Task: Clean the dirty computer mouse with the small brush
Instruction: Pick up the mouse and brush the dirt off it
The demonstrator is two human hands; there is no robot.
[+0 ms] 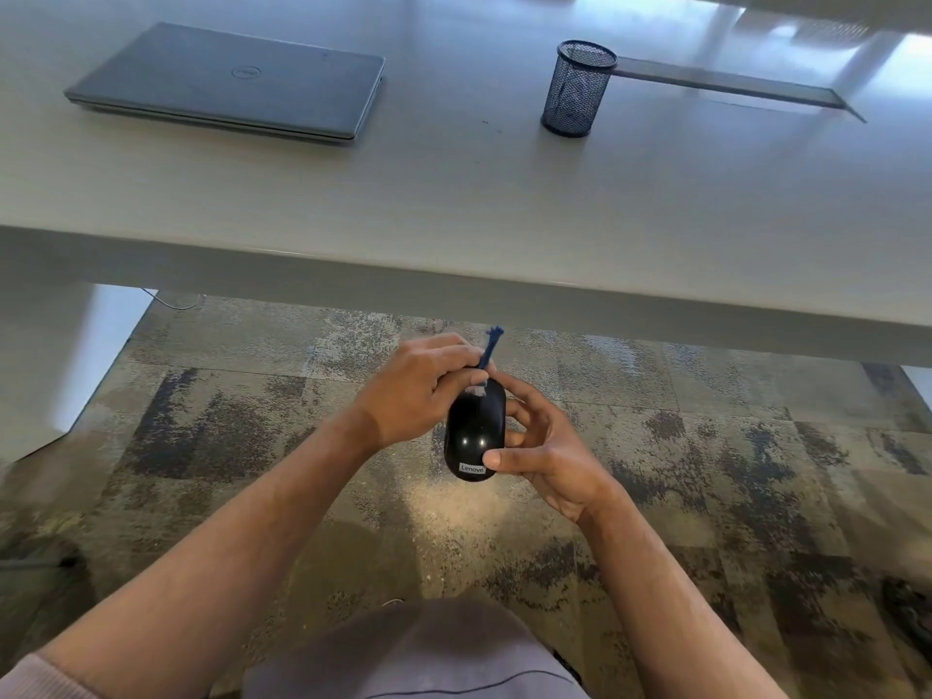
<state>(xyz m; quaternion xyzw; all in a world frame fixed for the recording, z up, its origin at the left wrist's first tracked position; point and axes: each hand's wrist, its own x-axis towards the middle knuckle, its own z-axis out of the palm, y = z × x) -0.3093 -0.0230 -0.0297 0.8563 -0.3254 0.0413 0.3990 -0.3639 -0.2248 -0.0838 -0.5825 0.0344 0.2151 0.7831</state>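
While the right hand [547,449] cradles the mouse [475,431] from its right side, thumb laid on the near end by the white label and fingers curled round the far flank, the left hand [418,391] works at the front of it. The left grip is narrow, fingers bunched round the blue handle of the brush [487,358], whose pale bristles touch the mouse's far end; the handle's tip points up and away. The right grip holds the mouse itself.

The mouse is black and glossy, held in the air below the near edge of the bench [454,204] and above a mottled carpet [706,471], its long axis running away from the person. Both forearms are bare and reach in from the bottom corners.

On the bench, well apart from the hands, a closed grey laptop [227,80] lies to the left and a dark mesh cup [577,88] stands upright to the right. A few dark specks lie on the bench between them.
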